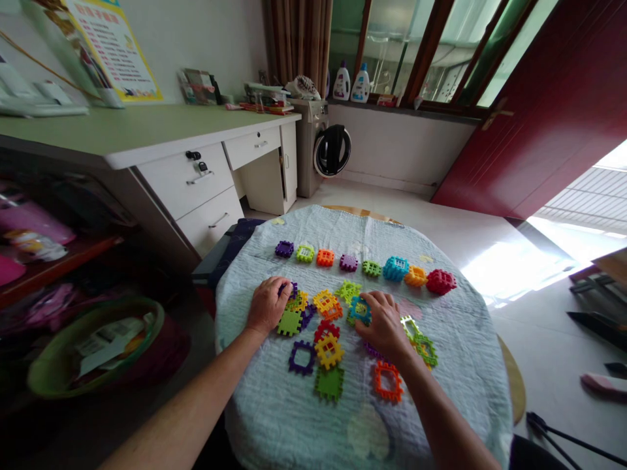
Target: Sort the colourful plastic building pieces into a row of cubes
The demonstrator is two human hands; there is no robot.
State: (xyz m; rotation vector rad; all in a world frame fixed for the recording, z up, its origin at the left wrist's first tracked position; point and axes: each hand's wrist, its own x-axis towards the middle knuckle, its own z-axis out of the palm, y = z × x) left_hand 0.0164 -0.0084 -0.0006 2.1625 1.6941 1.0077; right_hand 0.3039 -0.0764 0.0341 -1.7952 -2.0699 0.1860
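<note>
My left hand (267, 305) is closed, its fingertips on a purple notched building tile (294, 289) at the left of a loose spread of tiles. Just beside it lie a yellow tile (300, 301) and a solid green tile (289, 323). Between the thumb and fingers of my right hand (385, 321) is a blue window tile (359, 311), with a light green tile (349, 291) behind it. Nearer to me are a purple frame tile (302, 358), a yellow tile (330, 351), a green tile (329, 383) and an orange frame tile (388, 381). My right hand partly covers some tiles.
Across the far side of the cloth-covered round table (274, 418) runs a row of tile stacks, from purple (284, 249) to a thicker blue stack (396, 268) and a red one (441, 281). A desk (171, 127) stands left; a bin (161, 326) sits below.
</note>
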